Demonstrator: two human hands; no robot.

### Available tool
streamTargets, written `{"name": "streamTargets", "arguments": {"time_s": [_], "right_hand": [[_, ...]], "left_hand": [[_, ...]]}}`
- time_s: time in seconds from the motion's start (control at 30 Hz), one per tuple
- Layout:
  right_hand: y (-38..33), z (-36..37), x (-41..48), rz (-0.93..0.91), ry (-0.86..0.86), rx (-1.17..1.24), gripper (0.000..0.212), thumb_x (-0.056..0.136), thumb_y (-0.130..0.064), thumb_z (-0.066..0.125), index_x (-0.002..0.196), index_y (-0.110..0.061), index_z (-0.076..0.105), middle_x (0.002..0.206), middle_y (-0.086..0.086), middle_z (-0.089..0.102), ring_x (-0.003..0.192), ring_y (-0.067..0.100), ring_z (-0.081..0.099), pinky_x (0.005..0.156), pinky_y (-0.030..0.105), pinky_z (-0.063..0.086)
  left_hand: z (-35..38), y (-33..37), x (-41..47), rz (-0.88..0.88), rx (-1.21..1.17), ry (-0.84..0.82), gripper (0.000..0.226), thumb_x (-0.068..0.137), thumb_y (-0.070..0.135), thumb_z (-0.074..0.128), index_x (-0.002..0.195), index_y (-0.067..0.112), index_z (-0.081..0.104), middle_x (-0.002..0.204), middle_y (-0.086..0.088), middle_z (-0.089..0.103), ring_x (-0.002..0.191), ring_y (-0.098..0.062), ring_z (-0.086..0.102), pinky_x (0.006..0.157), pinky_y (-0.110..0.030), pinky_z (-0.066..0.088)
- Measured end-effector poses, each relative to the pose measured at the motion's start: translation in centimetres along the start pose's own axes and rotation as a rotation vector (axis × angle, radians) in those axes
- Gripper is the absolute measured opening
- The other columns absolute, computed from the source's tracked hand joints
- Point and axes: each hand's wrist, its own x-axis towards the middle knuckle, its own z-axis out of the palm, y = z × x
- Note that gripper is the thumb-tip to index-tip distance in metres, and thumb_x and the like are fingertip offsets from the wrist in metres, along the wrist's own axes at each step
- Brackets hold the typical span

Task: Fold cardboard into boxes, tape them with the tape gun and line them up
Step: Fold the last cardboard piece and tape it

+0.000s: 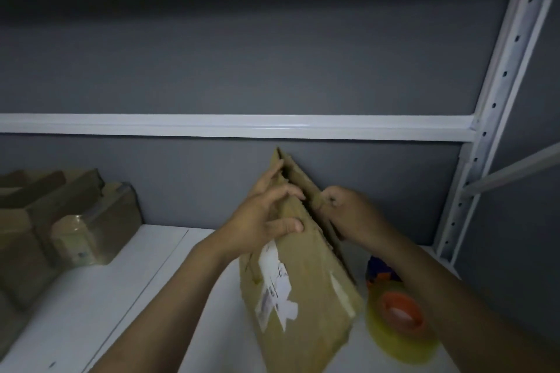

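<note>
Brown flattened cardboard (pixel 303 297), torn white label, upright and tilted over the shelf (pixel 136 297). Tape gun (pixel 397 312), orange hub, yellowish roll, lying just right. Taped boxes (pixel 75 221) at far left.

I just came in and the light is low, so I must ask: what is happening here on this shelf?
A person holds a mostly flat cardboard box upright over the white shelf. The left hand grips its near panel and the right hand pinches the far one, with the top edge slightly parted. A tape gun lies beside it. Taped boxes stand at the left.
</note>
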Motion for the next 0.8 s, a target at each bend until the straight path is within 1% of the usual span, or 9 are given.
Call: {"name": "streamTargets", "arguments": {"time_s": [0.07, 0.17, 0.23, 0.33, 0.47, 0.5, 0.6, 0.7, 0.8], "right_hand": [[0.1, -0.4, 0.3, 0.017, 0.015, 0.038, 0.016, 0.096, -0.029, 0.051, 0.095, -0.015, 0.058, 0.077, -0.001, 0.061, 0.055, 0.005, 0.058, 0.039, 0.015, 0.039], [0.9, -1.5, 0.9, 0.032, 0.070, 0.039, 0.013, 0.098, -0.022, 0.047, 0.105, -0.033, 0.051, 0.092, -0.013, 0.055, 0.073, 0.005, 0.056, 0.046, 0.017, 0.042], [1.5, -2.3, 1.1, 0.045, 0.091, 0.077, 0.024, 0.097, -0.014, 0.043, 0.101, -0.035, 0.055, 0.097, -0.009, 0.056, 0.079, 0.012, 0.058, 0.050, 0.021, 0.047], [2.9, -2.8, 1.1, 0.076, 0.168, 0.048, 0.035, 0.098, -0.012, 0.040, 0.084, -0.034, 0.063, 0.107, 0.004, 0.064, 0.090, 0.025, 0.060, 0.071, 0.038, 0.055], [3.5, -2.8, 0.4, 0.142, 0.265, 0.070, 0.025, 0.097, -0.023, 0.049, 0.081, -0.033, 0.065, 0.104, 0.003, 0.065, 0.091, 0.022, 0.058, 0.077, 0.036, 0.047], [3.5, -2.7, 0.3, 0.162, 0.251, 0.070, 0.021, 0.097, -0.032, 0.050, 0.083, -0.030, 0.066, 0.099, 0.007, 0.065, 0.086, 0.023, 0.059, 0.078, 0.039, 0.048], [3.5, -2.3, 0.3, 0.215, 0.195, 0.059, 0.043, 0.096, -0.048, 0.046, 0.096, -0.010, 0.067, 0.090, 0.019, 0.061, 0.079, 0.028, 0.059, 0.080, 0.045, 0.050], [3.5, -2.4, -0.4, 0.205, 0.135, 0.130, 0.019, 0.090, -0.049, 0.054, 0.093, -0.031, 0.059, 0.103, 0.000, 0.059, 0.084, 0.010, 0.055, 0.074, 0.028, 0.046], [4.0, -2.8, -1.6, 0.089, 0.051, -0.073, 0.059, 0.072, -0.063, 0.069, 0.120, -0.033, 0.052, 0.124, -0.012, 0.042, 0.109, 0.010, 0.047, 0.081, 0.026, 0.043]], "left_hand": [[-1.2, -0.8, 0.1, 0.024, 0.082, 0.064, 0.034, 0.067, 0.067, 0.066, 0.094, 0.048, 0.060, 0.159, 0.016, 0.013, 0.147, -0.011, 0.009, 0.115, -0.033, 0.018], [-2.6, -2.2, -0.4, 0.040, 0.152, 0.081, 0.043, 0.065, 0.075, 0.061, 0.084, 0.038, 0.057, 0.146, 0.019, 0.040, 0.145, -0.010, 0.017, 0.112, -0.025, 0.017], [-3.4, -2.9, -0.9, -0.012, 0.146, 0.089, 0.047, 0.061, 0.072, 0.063, 0.082, 0.030, 0.058, 0.124, 0.010, 0.060, 0.131, -0.006, 0.036, 0.099, -0.017, 0.030], [-4.1, -3.4, -1.5, -0.056, 0.132, 0.093, 0.040, 0.061, 0.064, 0.063, 0.081, 0.029, 0.061, 0.100, 0.004, 0.066, 0.101, 0.005, 0.049, 0.085, -0.011, 0.039], [-4.1, -3.1, -1.8, -0.165, 0.000, 0.123, 0.030, 0.086, 0.049, 0.048, 0.082, 0.025, 0.064, 0.083, 0.007, 0.070, 0.084, -0.007, 0.064, 0.080, -0.031, 0.053], [-4.0, -2.9, -1.5, -0.197, 0.004, 0.154, 0.028, 0.094, 0.045, 0.047, 0.084, 0.024, 0.064, 0.078, 0.007, 0.071, 0.079, -0.006, 0.065, 0.077, -0.030, 0.053], [-4.0, -3.0, -0.2, -0.277, 0.138, 0.229, 0.027, 0.094, 0.046, 0.052, 0.107, 0.022, 0.055, 0.067, 0.007, 0.069, 0.065, -0.003, 0.066, 0.066, -0.025, 0.053], [-4.4, -3.4, 0.9, -0.337, 0.222, 0.221, 0.065, 0.089, 0.053, 0.057, 0.141, 0.020, 0.036, 0.074, 0.012, 0.064, 0.071, -0.008, 0.066, 0.070, -0.027, 0.052], [-4.5, -3.8, 1.7, -0.363, 0.384, 0.101, 0.064, 0.088, 0.058, 0.056, 0.140, 0.021, 0.046, 0.084, 0.007, 0.068, 0.074, -0.008, 0.061, 0.076, -0.029, 0.048]]}}
